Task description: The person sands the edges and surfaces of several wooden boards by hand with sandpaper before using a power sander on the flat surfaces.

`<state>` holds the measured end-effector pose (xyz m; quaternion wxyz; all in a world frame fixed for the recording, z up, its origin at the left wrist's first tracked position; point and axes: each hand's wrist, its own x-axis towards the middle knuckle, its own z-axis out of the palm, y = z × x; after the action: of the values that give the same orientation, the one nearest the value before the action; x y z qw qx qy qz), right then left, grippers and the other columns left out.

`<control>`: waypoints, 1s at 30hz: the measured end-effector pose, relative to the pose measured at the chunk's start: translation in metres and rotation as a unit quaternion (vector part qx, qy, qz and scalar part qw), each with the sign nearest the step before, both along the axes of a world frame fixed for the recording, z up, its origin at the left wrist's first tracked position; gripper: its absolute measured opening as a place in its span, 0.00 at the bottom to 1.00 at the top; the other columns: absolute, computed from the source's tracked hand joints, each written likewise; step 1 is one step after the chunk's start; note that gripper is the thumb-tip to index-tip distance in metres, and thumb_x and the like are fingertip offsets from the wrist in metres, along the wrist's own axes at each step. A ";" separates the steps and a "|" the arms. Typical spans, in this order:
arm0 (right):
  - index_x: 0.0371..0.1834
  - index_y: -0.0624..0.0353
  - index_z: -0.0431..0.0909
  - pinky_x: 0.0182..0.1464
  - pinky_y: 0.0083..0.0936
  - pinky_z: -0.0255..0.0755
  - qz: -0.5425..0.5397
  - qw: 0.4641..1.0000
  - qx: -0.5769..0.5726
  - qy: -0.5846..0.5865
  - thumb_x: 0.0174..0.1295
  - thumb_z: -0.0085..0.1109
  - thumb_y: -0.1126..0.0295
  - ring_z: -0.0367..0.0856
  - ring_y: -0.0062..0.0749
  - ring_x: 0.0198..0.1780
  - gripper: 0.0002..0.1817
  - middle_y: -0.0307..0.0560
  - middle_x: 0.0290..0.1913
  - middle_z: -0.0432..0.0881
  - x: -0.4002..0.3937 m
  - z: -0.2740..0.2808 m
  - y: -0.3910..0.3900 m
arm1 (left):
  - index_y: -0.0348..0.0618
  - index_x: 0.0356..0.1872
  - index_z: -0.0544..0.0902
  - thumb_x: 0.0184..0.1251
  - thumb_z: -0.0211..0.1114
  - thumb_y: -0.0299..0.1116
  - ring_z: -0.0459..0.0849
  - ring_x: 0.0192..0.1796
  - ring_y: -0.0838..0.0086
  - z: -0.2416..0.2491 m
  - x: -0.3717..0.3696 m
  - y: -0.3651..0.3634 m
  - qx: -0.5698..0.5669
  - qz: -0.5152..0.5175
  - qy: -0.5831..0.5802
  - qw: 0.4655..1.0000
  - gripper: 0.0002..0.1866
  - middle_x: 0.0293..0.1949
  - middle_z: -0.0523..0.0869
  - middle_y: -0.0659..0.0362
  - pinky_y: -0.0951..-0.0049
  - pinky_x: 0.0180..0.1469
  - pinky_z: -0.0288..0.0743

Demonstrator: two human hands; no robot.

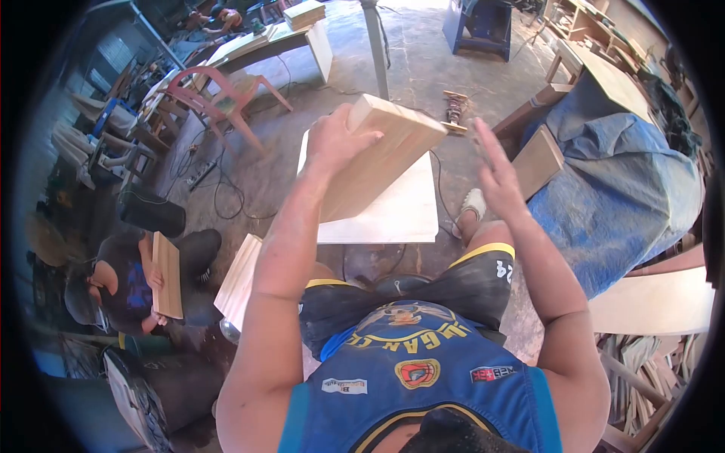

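A thick pale wooden board (385, 151) stands tilted over a white tabletop (408, 219) in front of me. My left hand (340, 142) grips its upper left edge, the thumb on the near face and the other fingers hidden behind. To the right of the board, my right hand (495, 170) is raised and apart from it, fingers stretched out and slightly blurred, holding nothing. Whether the board's lower edge rests on the tabletop is hard to tell.
At left, a seated person (121, 279) holds another wooden board (167, 275). Near my left arm is a stack of boards (239, 279). A pink plastic chair (226, 98), a metal post (374, 49) and cables lie ahead. A blue tarp (612, 181) covers things at right.
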<state>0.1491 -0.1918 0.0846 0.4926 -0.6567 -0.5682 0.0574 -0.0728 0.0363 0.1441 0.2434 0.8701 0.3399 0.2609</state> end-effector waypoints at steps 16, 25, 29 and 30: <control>0.78 0.63 0.61 0.79 0.43 0.53 -0.016 0.996 -0.006 0.084 0.67 0.48 0.76 0.60 0.57 0.78 0.33 0.64 0.78 0.61 -0.029 -0.108 0.037 | 0.46 0.53 0.82 0.53 0.78 0.54 0.89 0.49 0.51 -0.098 0.093 0.002 0.143 -0.139 0.390 0.899 0.31 0.43 0.90 0.46 0.53 0.52 0.81; 0.78 0.61 0.62 0.75 0.46 0.60 -0.059 0.997 -0.051 -0.007 0.67 0.52 0.73 0.66 0.63 0.73 0.33 0.61 0.78 0.63 -0.016 -0.142 0.078 | 0.47 0.56 0.80 0.57 0.75 0.54 0.89 0.51 0.54 -0.116 0.115 0.006 0.124 -0.131 0.413 0.893 0.31 0.45 0.90 0.47 0.54 0.53 0.81; 0.76 0.59 0.65 0.73 0.46 0.63 -0.076 0.996 -0.031 -0.019 0.68 0.54 0.71 0.68 0.63 0.71 0.31 0.57 0.77 0.65 -0.008 -0.144 0.102 | 0.46 0.55 0.79 0.56 0.76 0.53 0.89 0.51 0.54 -0.119 0.114 0.010 0.102 -0.124 0.392 0.906 0.31 0.45 0.90 0.48 0.55 0.55 0.80; 0.76 0.58 0.65 0.73 0.46 0.64 -0.075 0.997 -0.024 -0.024 0.69 0.54 0.71 0.68 0.63 0.70 0.31 0.56 0.77 0.66 -0.005 -0.144 0.108 | 0.46 0.55 0.79 0.56 0.76 0.53 0.89 0.51 0.54 -0.118 0.115 0.009 0.100 -0.126 0.393 0.905 0.31 0.45 0.90 0.48 0.55 0.55 0.80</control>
<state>0.1437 -0.0840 -0.0597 0.4653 -0.7102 -0.5279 0.0184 0.0418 0.0454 0.0261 0.0326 0.9573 0.2681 -0.1027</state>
